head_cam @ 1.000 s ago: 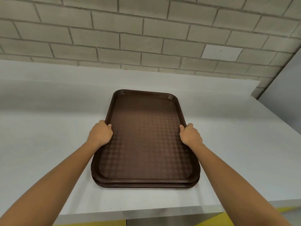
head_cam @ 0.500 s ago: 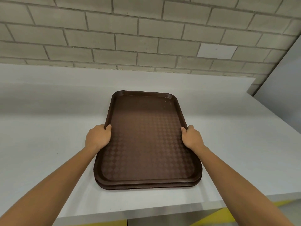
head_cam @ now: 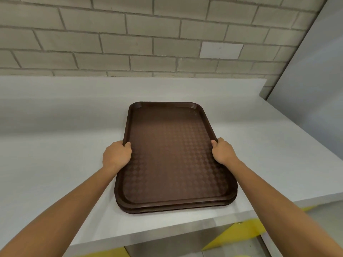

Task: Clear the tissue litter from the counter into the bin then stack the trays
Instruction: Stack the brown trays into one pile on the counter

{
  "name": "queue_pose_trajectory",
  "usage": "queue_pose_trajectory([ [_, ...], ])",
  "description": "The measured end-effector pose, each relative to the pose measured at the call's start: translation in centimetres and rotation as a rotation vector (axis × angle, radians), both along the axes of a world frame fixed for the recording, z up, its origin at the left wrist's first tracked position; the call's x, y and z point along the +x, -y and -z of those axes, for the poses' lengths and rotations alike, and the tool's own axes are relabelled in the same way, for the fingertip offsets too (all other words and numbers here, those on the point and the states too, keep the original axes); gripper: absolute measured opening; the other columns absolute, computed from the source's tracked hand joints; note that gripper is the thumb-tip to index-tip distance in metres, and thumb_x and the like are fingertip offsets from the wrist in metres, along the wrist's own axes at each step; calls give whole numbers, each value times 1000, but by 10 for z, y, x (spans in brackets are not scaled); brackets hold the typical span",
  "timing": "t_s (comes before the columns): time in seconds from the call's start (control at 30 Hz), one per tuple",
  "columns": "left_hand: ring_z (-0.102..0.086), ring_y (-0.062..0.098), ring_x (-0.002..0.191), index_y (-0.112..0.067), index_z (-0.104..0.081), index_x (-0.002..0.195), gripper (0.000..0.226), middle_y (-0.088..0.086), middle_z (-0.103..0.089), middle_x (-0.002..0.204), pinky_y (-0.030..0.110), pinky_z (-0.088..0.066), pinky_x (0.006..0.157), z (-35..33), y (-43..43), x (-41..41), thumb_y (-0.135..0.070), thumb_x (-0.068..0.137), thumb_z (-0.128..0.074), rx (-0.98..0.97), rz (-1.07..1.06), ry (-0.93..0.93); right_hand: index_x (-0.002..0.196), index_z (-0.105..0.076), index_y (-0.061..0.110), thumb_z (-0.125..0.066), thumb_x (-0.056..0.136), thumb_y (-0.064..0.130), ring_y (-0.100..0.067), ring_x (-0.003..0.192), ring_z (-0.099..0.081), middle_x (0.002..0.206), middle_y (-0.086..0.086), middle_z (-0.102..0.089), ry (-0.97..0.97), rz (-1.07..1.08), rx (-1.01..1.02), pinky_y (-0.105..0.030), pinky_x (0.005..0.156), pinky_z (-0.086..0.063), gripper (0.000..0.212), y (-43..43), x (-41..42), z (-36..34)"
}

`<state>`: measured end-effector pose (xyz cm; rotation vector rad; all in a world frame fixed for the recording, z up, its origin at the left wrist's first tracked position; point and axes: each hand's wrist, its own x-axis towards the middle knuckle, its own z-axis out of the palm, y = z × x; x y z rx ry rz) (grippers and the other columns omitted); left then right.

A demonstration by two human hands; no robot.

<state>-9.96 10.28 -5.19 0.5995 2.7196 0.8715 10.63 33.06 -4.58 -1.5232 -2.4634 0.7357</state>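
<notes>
A person's left hand (head_cam: 117, 156) and right hand (head_cam: 223, 153), well apart, each clamp a long side rim of the top tray (head_cam: 172, 127), thumbs hooked over the lip and fingers curled out of sight beneath it. The brown tray sits squarely on a stack of matching trays (head_cam: 176, 209), whose rims show as layered edges along the near end. The stack lies on a white counter (head_cam: 55, 164), close to its near edge and right of centre, with a brick wall (head_cam: 130, 43) at the far side and a grey panel (head_cam: 315, 89) on the right. Yellow markings (head_cam: 239, 230) show on the floor below the counter's near edge.

Neither tissue nor a bin appears in this view, which suggests the work is at its stacking stage, with the top tray seated or nearly so.

The tray looks like rigid moulded plastic: light for its breadth, stiff enough not to sag, and unlikely to break if set down firmly. Its textured floor should resist sliding, but the smooth rims of nested trays can slip or stick against each other. The mid-length grip on both long sides, as here, seems the sound hold, keeping the tray level and its corners aligned with those beneath.
</notes>
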Motion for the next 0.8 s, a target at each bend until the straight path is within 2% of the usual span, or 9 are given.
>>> queue_pose_trajectory([
  [0.4, -61, 31, 99, -5, -61, 114, 41, 14, -65, 111, 39, -48, 87, -1, -84, 87, -32, 100, -34, 9, -64, 4, 128, -45, 1, -27, 103, 30, -32, 113, -54, 127, -17, -53, 1, -86, 0, -35, 94, -43, 42, -92, 77, -6],
  [0.53, -62, 31, 97, -5, -62, 112, 41, 14, -66, 109, 40, -48, 88, -1, -109, 99, -33, 100, -34, -2, -76, 7, 127, -47, 0, -29, 102, 29, -32, 111, -55, 125, -18, -55, 2, -113, -2, -35, 93, -44, 42, -119, 92, -7],
  [0.73, -58, 26, 85, -5, -63, 106, 40, 14, -66, 104, 38, -48, 83, -4, -152, 103, -32, 100, -34, 3, -56, -1, 128, -47, 1, -32, 102, 27, -31, 113, -55, 127, -17, -54, -15, -76, -18, -36, 95, -44, 40, -156, 101, -4],
  [0.8, -60, 28, 89, -5, -63, 109, 41, 14, -66, 107, 39, -48, 85, -5, -167, 103, -32, 100, -33, 9, -43, 3, 128, -47, 1, -32, 102, 28, -32, 113, -54, 127, -18, -54, -9, -59, -18, -36, 95, -44, 40, -169, 104, -2],
])
